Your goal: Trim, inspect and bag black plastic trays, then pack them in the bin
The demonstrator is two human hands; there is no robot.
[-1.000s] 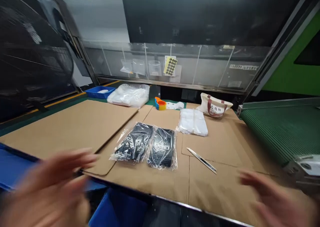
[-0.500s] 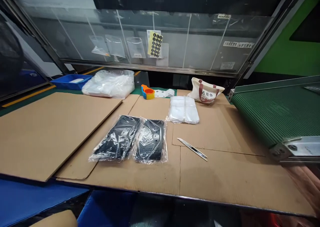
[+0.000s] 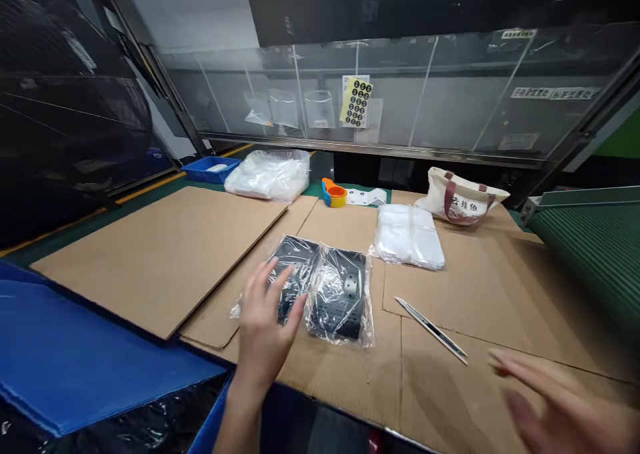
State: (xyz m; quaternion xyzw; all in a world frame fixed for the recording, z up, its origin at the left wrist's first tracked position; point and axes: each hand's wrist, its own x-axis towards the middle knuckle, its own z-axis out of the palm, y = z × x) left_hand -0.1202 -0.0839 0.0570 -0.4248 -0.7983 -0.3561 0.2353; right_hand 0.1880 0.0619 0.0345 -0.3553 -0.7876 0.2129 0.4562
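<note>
The nearer of two black ribbed plates (image 3: 295,267), sealed in clear plastic film, lies just beside its twin (image 3: 340,301) on the cardboard sheet (image 3: 345,367). My left hand (image 3: 265,314) is open, fingers spread over that packet, though I can't tell whether they touch it. My right hand (image 3: 560,407), also open, is blurred above the cardboard, near a snap-off knife (image 3: 431,329). Under a careless press, the slick film could let a packet skate toward the bench's near edge (image 3: 395,429), and a wide right-hand sweep could catch that blade.
</note>
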